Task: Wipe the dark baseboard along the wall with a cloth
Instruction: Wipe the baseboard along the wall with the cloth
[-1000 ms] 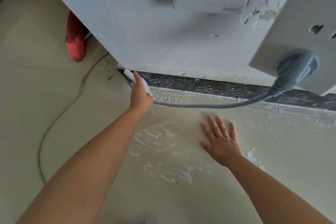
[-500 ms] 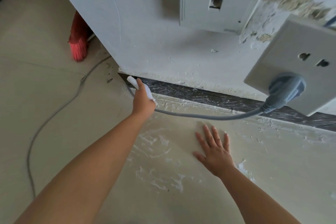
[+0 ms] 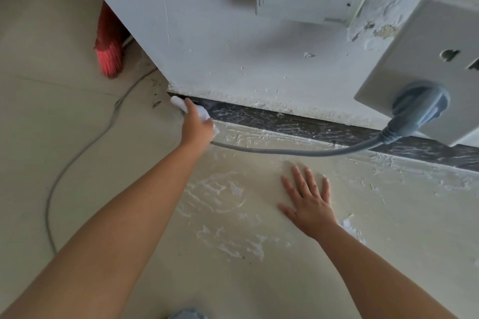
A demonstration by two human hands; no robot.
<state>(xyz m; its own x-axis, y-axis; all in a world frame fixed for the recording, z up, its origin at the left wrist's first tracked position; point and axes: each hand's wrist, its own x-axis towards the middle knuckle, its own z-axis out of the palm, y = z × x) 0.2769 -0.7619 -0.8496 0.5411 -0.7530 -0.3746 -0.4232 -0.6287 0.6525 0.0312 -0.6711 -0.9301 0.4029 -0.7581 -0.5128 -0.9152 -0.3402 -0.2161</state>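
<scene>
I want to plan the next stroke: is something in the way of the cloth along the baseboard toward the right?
Mostly no. The left hand holds the cloth on the baseboard at its left end. The dark strip is bare until the far right, where the grey cable and the plug cross in front of it.

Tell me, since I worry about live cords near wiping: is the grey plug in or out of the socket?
In. The grey plug sits flush against the socket plate, no prongs showing.
</scene>
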